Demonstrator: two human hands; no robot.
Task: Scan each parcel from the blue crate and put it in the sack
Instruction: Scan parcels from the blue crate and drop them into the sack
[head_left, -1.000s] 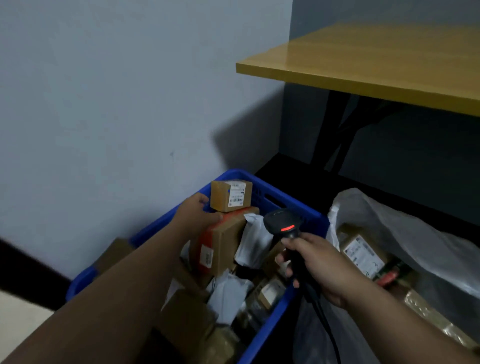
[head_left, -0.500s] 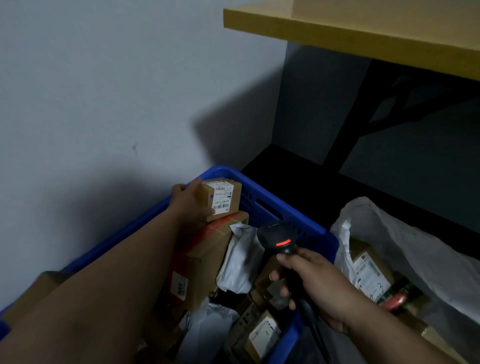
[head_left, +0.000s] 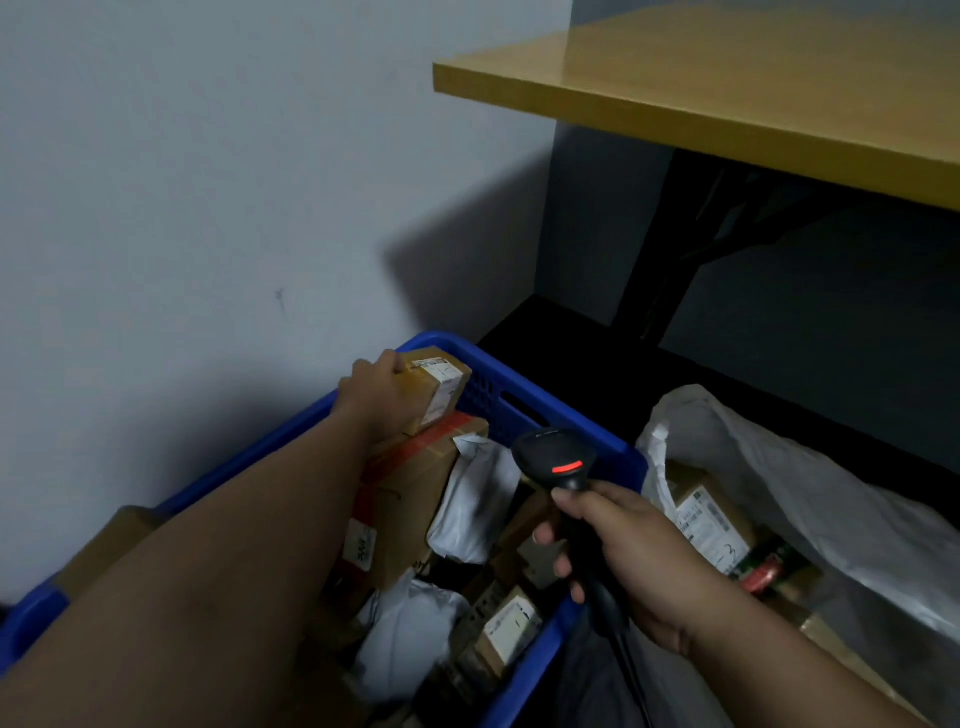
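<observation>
A pale wall (head_left: 182, 182) fills the left of the room, and a yellow tabletop (head_left: 727, 98) on a dark frame juts out above a black floor (head_left: 571, 353). The blue crate (head_left: 524, 395) stands against the wall, packed with boxes and white mailers; the white sack (head_left: 831, 499) lies just beside it on the right, parcels already inside. Compared with half a second ago, the small box (head_left: 434, 392) has tipped, its label now facing right and partly upward. It is brown cardboard with a white printed label, at the crate's far corner atop a larger red-taped box (head_left: 410, 499). The left hand (head_left: 371, 397) grasps it from the left. The right hand (head_left: 631, 558) is clenched around the black scanner (head_left: 556, 460), a red light showing on its head.
</observation>
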